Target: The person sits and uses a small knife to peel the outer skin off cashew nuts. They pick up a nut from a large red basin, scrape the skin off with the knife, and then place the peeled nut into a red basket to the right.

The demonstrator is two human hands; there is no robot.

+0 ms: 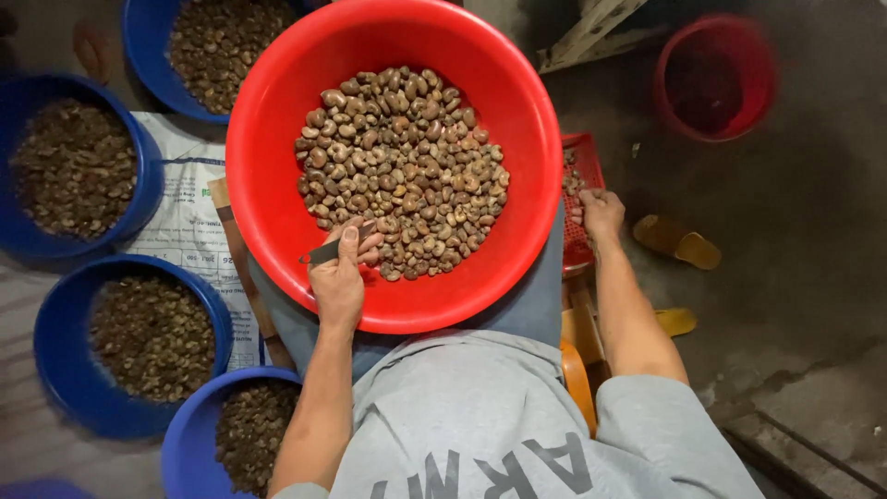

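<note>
Just beyond left hand (338,277): nuts (402,171)

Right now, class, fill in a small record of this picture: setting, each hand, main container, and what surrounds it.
Setting: a seated person seen from above, with a red basin on the lap.
Basin contents: a heap of brown nuts.
Left hand: inside the basin rim, holding a small dark blade at the edge of the nuts.
Right hand: outside the basin, reaching into a small red crate.
Left side: four blue tubs holding brown pieces, standing on a printed sack.
Far right: a red bucket and yellow sandals on the floor.
</note>
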